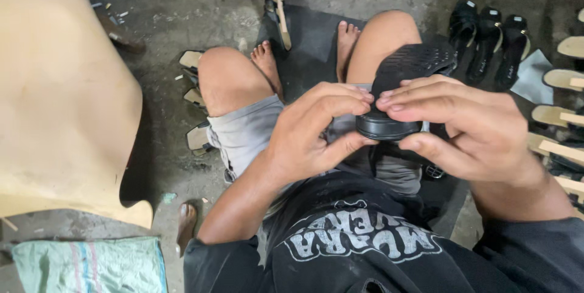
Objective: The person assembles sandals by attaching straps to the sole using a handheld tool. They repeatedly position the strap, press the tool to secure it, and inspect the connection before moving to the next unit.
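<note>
So I'm sitting low with my knees up, and both hands are on this black sandal (406,80) right over my lap. My left hand (310,132) is curled in around the heel end, thumb underneath and fingertips (364,95) pressing on the top edge. My right hand (468,132) is closed over it from the other side, thumb under the thick heel block and fingers laid flat across the top, nearly touching my left fingertips. The sole faces up, with a ridged tread pattern, and the toe end points away from me over my right knee.

Stuff around me: a row of three finished black sandals (488,43) standing on the concrete floor (201,1) off to my right, with a pale sheet (531,77) just beside them. Further right, tan insoles (563,80) are stacked along the edge. By my left knee there are a few more tan soles (193,95) with dark edges. A big sheet of tan material (61,98) fills the left side, and below it is a greenish woven sack (91,265) with faint stripes. A strip of wood (280,10) lies on a dark mat (310,37) near my feet. There's a blue thing at the top edge, too cut off to tell what it is.
</note>
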